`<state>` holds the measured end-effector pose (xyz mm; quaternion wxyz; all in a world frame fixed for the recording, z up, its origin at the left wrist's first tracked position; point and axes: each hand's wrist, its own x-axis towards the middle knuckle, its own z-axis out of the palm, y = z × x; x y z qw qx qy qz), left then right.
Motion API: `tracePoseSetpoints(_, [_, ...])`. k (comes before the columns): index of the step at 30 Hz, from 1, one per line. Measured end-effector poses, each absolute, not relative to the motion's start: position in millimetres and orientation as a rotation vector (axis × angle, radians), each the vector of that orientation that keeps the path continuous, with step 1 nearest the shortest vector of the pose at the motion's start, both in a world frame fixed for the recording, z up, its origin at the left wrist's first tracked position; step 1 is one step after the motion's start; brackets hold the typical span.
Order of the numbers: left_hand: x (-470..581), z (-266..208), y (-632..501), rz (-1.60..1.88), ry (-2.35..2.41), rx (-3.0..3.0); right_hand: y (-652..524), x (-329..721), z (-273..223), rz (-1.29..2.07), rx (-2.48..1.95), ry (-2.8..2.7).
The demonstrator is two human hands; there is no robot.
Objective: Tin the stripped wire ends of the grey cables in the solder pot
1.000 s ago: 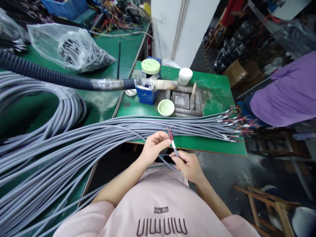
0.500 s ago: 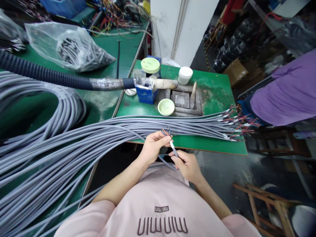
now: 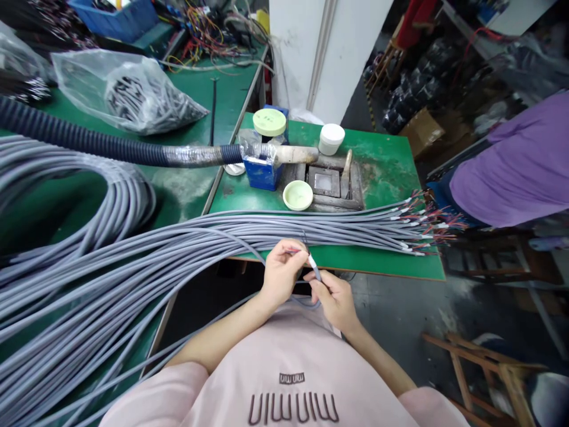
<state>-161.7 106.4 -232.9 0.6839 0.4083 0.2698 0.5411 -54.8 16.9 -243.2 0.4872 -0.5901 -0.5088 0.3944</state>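
The left hand (image 3: 281, 274) has its thumb and curled fingertips drawn together in a close pinch on the thin wires (image 3: 304, 238) at the tip of a grey cable (image 3: 317, 274); a bit of red wire shows between the digits, while a few dark strands stick up past them, just beside the thumb tip. How many wires lie inside that pinch cannot be told, as the fingers cover them. The right hand (image 3: 336, 298) is closed around the same cable, thumb laid over it and fingers bent underneath, just below the white band (image 3: 312, 260) near its end. The cable stands tilted between the two hands, in front of the pink shirt (image 3: 288, 350) and close to the near edge of the green table (image 3: 377, 261); the band shows bare between the two grips. Just beyond the hands, a bundle of grey cables (image 3: 338, 232) lies across the table, its fanned wire ends toward the right. Farther back are a pale green bowl (image 3: 297, 196) and a white tub (image 3: 331, 140), both well apart from the fingers.
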Motion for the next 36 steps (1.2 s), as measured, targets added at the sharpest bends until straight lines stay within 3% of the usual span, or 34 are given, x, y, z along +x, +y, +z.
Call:
tracePoseSetpoints(3, [-166, -238, 108, 1.519, 0.542, 1.493, 15, -57, -243, 1.041, -1.408, -1.197])
tracePoseSetpoints(6, [-167, -241, 113, 1.546, 0.557, 1.562, 13, -54, -242, 1.037, -1.402, -1.213])
tracePoseSetpoints(12, [-163, -239, 115, 1.329, 0.606, 1.246, 27, -40, -239, 0.375, -1.360, -1.574])
tracePoseSetpoints(15, [-162, -238, 111, 1.358, 0.598, 1.307, 36, -39, -236, 0.257, -1.385, -1.686])
tracePoseSetpoints(24, [-166, -251, 112, 1.499, 0.600, 1.597, 46, -40, -228, 0.397, -1.447, -1.654])
tracePoseSetpoints(30, [-168, -250, 108, 1.331, 0.570, 1.550, 52, -28, -219, 0.462, -1.510, -1.630])
tracePoseSetpoints(36, [-181, -246, 121, 1.434, 0.656, 1.724, 87, 7, -193, 0.853, -1.523, -1.394])
